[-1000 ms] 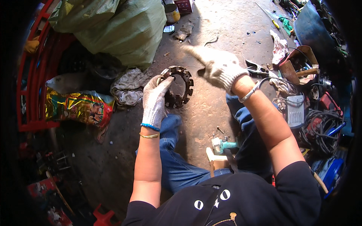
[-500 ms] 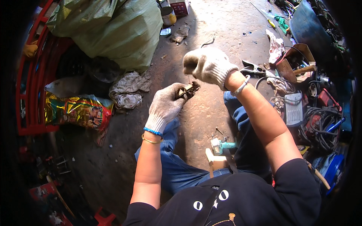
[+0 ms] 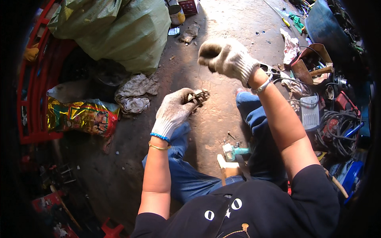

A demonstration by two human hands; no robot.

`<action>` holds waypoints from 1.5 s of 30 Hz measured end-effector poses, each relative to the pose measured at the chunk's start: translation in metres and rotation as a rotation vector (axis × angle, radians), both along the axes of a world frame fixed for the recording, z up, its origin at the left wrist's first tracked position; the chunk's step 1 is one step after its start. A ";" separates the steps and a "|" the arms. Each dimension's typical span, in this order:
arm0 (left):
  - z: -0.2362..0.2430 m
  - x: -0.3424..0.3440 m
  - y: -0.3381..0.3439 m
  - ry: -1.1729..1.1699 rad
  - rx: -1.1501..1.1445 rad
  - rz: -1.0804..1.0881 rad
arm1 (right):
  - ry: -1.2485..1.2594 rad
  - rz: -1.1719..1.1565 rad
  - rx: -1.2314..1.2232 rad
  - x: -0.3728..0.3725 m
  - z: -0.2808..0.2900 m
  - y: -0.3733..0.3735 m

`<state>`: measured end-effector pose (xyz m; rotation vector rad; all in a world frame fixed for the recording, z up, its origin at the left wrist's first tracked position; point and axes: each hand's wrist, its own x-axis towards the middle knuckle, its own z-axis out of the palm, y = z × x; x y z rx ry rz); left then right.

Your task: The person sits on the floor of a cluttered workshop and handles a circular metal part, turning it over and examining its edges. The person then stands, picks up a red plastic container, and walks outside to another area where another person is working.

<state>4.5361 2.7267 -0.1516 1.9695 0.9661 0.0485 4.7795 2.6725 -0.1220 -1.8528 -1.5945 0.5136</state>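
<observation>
My left hand (image 3: 173, 110), in a knitted white work glove, is closed around a small dark metal part (image 3: 201, 96) with an uneven, ridged edge. It pinches the part between thumb and fingers above the floor. Higher and to the right, my right hand (image 3: 228, 57) wears a matching glove, its fingertips darkened with dirt. Those fingers are closed in a pinch, apart from the metal part. A faint thin strand (image 3: 199, 72) seems to run from them down toward the part; its ends are hard to make out.
Between my legs lies a teal and white tool (image 3: 234, 151). A large green sack (image 3: 119, 35), crumpled rags (image 3: 135, 95) and a shiny gold packet (image 3: 85, 117) are at the left. A box with a hammer (image 3: 313, 67) and coiled black cables (image 3: 337, 133) crowd the right.
My right hand has shifted slightly right and toward the upper side, farther from the metal part. My left hand stays nearly in place, with the part turned a little in its grip.
</observation>
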 end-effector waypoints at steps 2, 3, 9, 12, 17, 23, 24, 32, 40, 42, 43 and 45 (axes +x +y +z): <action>-0.002 0.002 0.005 0.072 0.118 0.220 | 0.140 0.164 0.049 -0.008 0.002 -0.010; -0.003 0.001 0.010 0.116 0.161 0.323 | 0.114 0.226 0.036 -0.011 0.005 -0.014; 0.008 -0.017 0.028 -0.820 -0.747 0.894 | -0.032 0.125 -0.125 0.008 0.008 -0.018; 0.015 -0.016 0.018 -0.613 -0.561 0.538 | -0.159 -0.262 -0.094 0.025 -0.004 -0.002; 0.005 0.001 0.000 0.009 -0.020 -0.008 | -0.154 -0.146 0.264 0.018 -0.014 0.002; -0.006 -0.013 0.037 -0.446 -0.136 0.588 | 0.383 0.289 0.234 0.000 0.008 -0.026; -0.006 -0.018 0.043 -0.564 -0.290 0.708 | 0.335 0.201 0.098 0.002 0.010 -0.032; -0.006 -0.017 0.029 -0.861 -0.756 0.760 | -0.171 -0.194 -0.067 0.056 -0.030 -0.007; -0.003 -0.005 0.017 -0.565 -0.346 0.607 | -0.321 -0.039 -0.079 -0.018 -0.014 -0.016; -0.002 -0.003 0.015 -0.552 -0.328 0.562 | -0.197 0.090 -0.027 -0.026 -0.008 -0.013; -0.001 -0.002 0.015 -0.541 -0.331 0.545 | -0.094 0.215 -0.065 -0.028 -0.007 -0.010; 0.002 -0.003 0.015 -0.520 -0.346 0.510 | -0.018 0.193 -0.325 -0.025 -0.008 -0.002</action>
